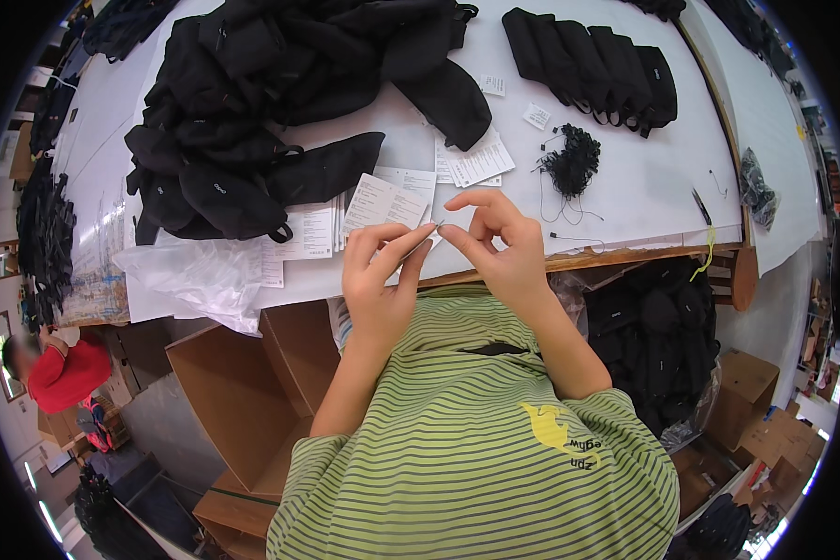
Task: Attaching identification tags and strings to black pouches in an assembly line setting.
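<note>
Here we are at the middle of the frame, where our left hand [379, 278] pinches a small pale piece [438, 226] between its fingertips, too tiny for us to identify. Our right hand [508, 250] comes in opposite, thumb tip right up against the piece, index finger arched above with a gap between the two. Just beyond the left fingers lie white printed cards [379, 207], overlapping on the white tabletop [616, 205]. To their lower left, we have a crumpled clear plastic bag [196, 275] at the table edge. Upper left, a big heap of black fabric pouches [243, 65]; right of centre, a tangle of black cords [572, 161]. Upper right, a neat overlapping row of black pouches [583, 65]. And lower left, below the table, an open cardboard box [233, 387].
</note>
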`<state>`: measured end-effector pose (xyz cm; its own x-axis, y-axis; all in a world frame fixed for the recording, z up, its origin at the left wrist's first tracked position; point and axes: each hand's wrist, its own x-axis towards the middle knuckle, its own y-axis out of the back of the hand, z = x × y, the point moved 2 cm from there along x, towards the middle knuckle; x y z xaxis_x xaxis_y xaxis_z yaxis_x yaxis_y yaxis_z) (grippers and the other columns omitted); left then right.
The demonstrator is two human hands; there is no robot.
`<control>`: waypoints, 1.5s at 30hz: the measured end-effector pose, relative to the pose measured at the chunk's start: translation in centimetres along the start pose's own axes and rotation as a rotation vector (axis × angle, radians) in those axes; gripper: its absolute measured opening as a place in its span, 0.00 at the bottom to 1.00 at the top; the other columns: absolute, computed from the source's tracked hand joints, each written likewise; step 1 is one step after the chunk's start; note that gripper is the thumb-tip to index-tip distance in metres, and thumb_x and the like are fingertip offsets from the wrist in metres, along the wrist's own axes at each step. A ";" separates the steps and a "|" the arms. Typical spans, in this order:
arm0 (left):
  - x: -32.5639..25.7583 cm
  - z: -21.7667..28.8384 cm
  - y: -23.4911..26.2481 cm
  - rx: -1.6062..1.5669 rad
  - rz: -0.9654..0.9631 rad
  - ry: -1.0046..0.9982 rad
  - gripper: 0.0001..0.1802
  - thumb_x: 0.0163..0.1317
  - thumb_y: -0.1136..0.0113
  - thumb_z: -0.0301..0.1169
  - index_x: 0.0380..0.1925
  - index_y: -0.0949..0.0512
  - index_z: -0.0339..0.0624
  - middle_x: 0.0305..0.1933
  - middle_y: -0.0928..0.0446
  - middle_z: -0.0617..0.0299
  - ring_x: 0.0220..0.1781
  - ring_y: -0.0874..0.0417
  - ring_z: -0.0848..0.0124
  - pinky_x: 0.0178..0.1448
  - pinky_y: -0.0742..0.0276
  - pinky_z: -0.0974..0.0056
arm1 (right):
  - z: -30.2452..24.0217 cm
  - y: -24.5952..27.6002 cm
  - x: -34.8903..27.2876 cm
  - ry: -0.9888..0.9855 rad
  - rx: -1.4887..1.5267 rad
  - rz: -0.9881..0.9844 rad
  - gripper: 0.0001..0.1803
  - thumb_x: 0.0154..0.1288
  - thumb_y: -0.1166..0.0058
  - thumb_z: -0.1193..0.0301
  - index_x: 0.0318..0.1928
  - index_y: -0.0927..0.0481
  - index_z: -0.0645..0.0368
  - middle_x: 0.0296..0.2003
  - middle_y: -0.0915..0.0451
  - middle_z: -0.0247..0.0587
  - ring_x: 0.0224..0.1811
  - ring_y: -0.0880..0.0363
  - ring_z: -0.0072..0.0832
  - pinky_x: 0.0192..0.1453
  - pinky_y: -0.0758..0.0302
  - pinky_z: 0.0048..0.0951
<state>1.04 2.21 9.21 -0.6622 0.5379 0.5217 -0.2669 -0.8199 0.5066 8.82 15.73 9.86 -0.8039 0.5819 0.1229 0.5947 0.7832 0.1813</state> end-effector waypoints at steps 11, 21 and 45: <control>-0.1 -1.8 0.9 -0.919 -0.279 0.473 0.06 0.62 0.39 0.26 0.35 0.19 0.35 0.34 0.23 0.64 0.35 0.25 0.75 0.39 0.31 0.72 | -1.2 0.6 -0.2 0.273 -0.107 -0.108 0.05 0.54 0.35 0.76 0.32 0.17 0.60 0.19 0.23 0.31 0.15 0.34 0.16 0.22 0.35 0.19; -0.6 -2.5 0.6 -0.809 -0.379 0.563 0.06 0.64 0.42 0.28 0.35 0.25 0.35 0.30 0.26 0.68 0.34 0.26 0.81 0.42 0.30 0.74 | 0.9 -0.4 -0.3 0.046 0.024 -0.319 0.05 0.58 0.38 0.75 0.34 0.20 0.60 0.17 0.27 0.28 0.17 0.34 0.12 0.22 0.40 0.16; 11.0 -11.0 3.7 0.353 0.141 -0.155 0.09 0.52 0.43 0.19 0.31 0.18 0.44 0.31 0.19 0.65 0.43 0.21 0.66 0.64 0.37 0.55 | 4.5 1.5 -0.4 -0.441 0.547 -0.223 0.05 0.66 0.46 0.70 0.35 0.26 0.58 0.13 0.36 0.22 0.13 0.45 0.09 0.17 0.53 0.17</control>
<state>-14.87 2.96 9.28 -0.5543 0.4706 0.6864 0.0934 -0.7844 0.6132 10.06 17.64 5.65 -0.8965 0.3399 -0.2843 0.4298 0.8232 -0.3710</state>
